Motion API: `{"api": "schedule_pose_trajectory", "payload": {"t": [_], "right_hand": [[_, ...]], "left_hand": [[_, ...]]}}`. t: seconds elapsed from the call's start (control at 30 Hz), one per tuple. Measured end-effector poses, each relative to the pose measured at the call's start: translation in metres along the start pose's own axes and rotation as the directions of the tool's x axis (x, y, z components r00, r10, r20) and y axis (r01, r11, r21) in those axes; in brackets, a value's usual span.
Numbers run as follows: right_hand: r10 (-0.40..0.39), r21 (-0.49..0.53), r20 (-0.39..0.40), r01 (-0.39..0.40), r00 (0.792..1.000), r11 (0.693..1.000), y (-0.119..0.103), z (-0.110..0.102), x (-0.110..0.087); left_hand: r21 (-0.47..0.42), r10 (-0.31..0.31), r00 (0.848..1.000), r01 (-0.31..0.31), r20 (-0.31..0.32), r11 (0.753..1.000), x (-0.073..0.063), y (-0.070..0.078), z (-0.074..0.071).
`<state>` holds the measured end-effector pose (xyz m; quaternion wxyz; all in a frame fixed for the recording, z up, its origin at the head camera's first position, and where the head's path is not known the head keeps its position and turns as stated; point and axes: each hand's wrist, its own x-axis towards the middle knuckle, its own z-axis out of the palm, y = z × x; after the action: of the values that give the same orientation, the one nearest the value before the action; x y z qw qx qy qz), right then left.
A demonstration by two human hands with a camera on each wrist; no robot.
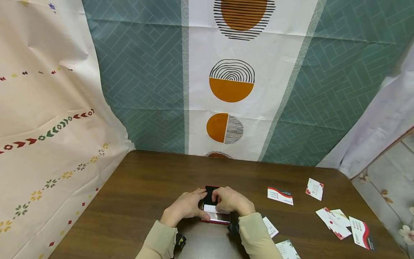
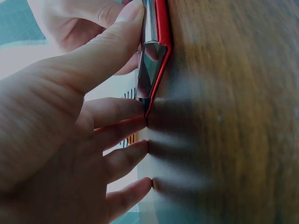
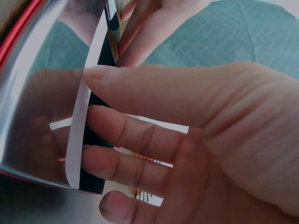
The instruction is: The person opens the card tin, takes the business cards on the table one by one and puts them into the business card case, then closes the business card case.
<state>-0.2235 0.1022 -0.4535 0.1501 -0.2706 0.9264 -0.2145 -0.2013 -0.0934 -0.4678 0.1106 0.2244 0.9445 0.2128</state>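
An opened card case with red edges, a black lid lining and a shiny metal front lies on the table. A white card shows as a strip across its middle. My left hand rests at the case's left side, thumb pressing the metal front. In the left wrist view, its spread fingers reach down beside the case to the tabletop. My right hand is over the case, thumb and curled fingertips at the white card's edge. The card's lower part is hidden by the metal front.
Several printed cards lie to the right on the brown wooden table: a red-and-blue one, a floral one and an overlapping group. Two more cards, one with green leaves, lie beside my right sleeve. A patterned cloth hangs behind.
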Motion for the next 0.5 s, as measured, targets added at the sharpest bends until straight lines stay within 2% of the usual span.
{"api": "schedule_pose_trajectory", "payload": {"t": [0.27,0.4,0.5], "right_hand": [[0.011,0.012,-0.009,-0.011,1.0,1.0,0.001,-0.002,0.0],[-0.074,-0.014,-0.074,0.073,0.994,0.997,0.008,-0.008,0.002],[-0.163,-0.074,-0.145,0.154,0.976,0.985,0.015,-0.016,0.003]], "left_hand": [[0.002,-0.007,1.0,0.007,0.003,1.0,0.0,0.0,0.002],[0.014,-0.005,1.0,0.005,-0.002,1.0,0.001,0.001,0.001],[0.027,-0.009,1.0,0.009,-0.003,1.0,0.002,0.0,0.0]]}}
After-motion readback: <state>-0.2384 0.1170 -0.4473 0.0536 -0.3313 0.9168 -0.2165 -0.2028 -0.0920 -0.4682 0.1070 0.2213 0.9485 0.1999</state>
